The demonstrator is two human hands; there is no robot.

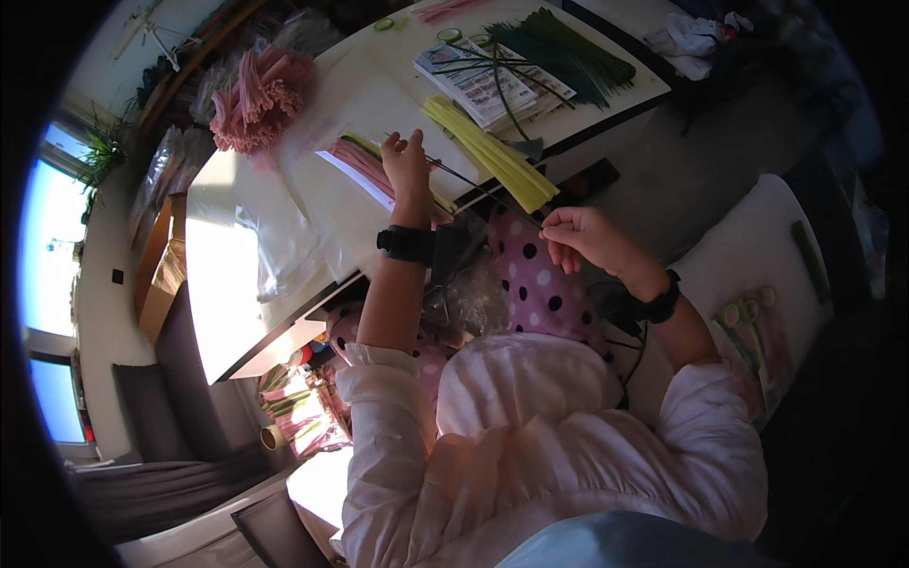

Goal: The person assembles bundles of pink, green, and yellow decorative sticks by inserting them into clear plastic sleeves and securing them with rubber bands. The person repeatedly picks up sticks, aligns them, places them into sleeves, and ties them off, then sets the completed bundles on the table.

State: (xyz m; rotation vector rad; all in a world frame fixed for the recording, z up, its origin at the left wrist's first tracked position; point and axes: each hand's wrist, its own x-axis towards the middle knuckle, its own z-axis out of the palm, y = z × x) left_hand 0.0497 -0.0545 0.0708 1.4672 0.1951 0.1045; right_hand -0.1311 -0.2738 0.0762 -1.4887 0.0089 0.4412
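A thin dark stem (473, 182) slants between my two hands above the table's near edge. My left hand (407, 175) is closed at its upper end, with the fingertips curled. At the lower end, my right hand (589, 237) pinches the stem between thumb and forefinger. Under and beside it lies a bundle of yellow-green fuzzy strips (488, 156), reaching past the table edge. Pink fuzzy strips (365, 163) lie on a white sheet, partly hidden behind my left hand.
Printed papers (483, 80) carry loose dark green stems, beside a dark green bundle (568, 62) and a green tape roll (450, 36). Pink bundles (260, 99) and clear plastic (284, 232) lie left. Polka-dot fabric (540, 275) covers my lap. A bagged set of tape rolls (753, 312) lies right.
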